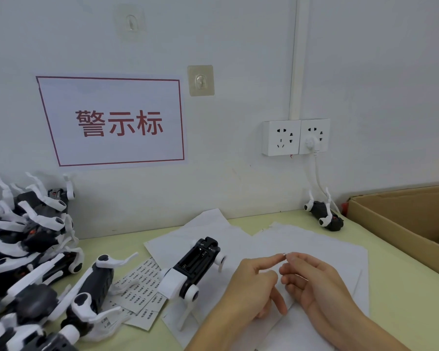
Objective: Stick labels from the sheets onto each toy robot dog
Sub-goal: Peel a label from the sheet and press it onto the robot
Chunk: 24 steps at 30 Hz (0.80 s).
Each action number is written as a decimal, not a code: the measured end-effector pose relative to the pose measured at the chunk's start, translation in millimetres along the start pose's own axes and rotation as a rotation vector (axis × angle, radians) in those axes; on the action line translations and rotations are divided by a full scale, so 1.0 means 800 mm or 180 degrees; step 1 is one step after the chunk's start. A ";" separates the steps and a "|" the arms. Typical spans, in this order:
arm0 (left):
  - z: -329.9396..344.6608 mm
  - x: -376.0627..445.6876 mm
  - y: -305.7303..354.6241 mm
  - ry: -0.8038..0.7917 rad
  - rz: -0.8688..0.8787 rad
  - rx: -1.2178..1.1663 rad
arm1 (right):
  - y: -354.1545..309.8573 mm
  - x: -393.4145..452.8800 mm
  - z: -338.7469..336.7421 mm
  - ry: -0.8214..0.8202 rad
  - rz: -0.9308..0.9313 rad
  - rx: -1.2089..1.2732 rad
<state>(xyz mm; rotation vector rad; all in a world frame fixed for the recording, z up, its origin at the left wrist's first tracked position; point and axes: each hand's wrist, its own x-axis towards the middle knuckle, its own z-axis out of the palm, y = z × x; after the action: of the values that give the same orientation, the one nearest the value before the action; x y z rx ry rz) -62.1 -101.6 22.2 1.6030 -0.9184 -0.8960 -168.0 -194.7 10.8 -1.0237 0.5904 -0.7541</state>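
Hands meet over the white paper sheets (314, 247) in the middle of the table (403, 300). My left hand (251, 282) has its index finger stretched toward the right hand (312, 277), and the two sets of fingertips come together around a tiny label (284, 254); it is too small for me to say which fingers actually pinch it, so I cannot tell for sure who holds it. The other left fingers are loosely curled, one pointing down at the paper; the right fingers are curled inward.

Just left of my hands lies one toy robot dog (193, 269) on its back, black belly and battery bay up, white legs sticking out, resting on the edge of the paper. Beside it, further left, printed label sheets (142, 287) lie flat on the table, partly under another dog (96, 282). A heap of more dogs (23, 249) fills the left edge of the table against the wall.

One more dog (325, 216) lies on its back at the far side of the table, near the wall, below the double wall socket (295, 136) with a white plug and cord. A cardboard box (403, 219) sits on the right. On the wall I see a red-bordered sign (112, 120) and two clear adhesive hooks (200, 81).
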 end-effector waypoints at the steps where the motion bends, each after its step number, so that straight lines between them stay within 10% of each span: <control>1: 0.001 -0.001 0.001 0.0008 0.0013 0.0058 | 0.000 0.000 0.000 -0.0021 -0.0007 -0.0003; 7: 0.004 -0.004 0.004 0.0135 0.0045 0.0277 | -0.002 -0.002 0.002 -0.0022 -0.0051 0.0028; 15: -0.048 -0.014 0.058 0.1544 0.0779 0.1763 | 0.000 0.000 0.004 -0.0057 -0.0016 -0.0208; 19: -0.083 -0.027 0.064 0.1583 -0.0329 0.3716 | 0.000 -0.001 0.004 -0.0093 -0.0036 -0.0348; 24: -0.079 -0.032 0.051 0.1314 -0.1096 0.3978 | 0.001 -0.003 0.007 -0.0117 -0.0093 -0.0470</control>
<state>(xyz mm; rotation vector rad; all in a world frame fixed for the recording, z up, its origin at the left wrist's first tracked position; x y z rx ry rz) -22.0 -59.9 76.5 2.9303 -0.9499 -0.0743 -165.4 -189.7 12.5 -1.1821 0.6071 -0.7237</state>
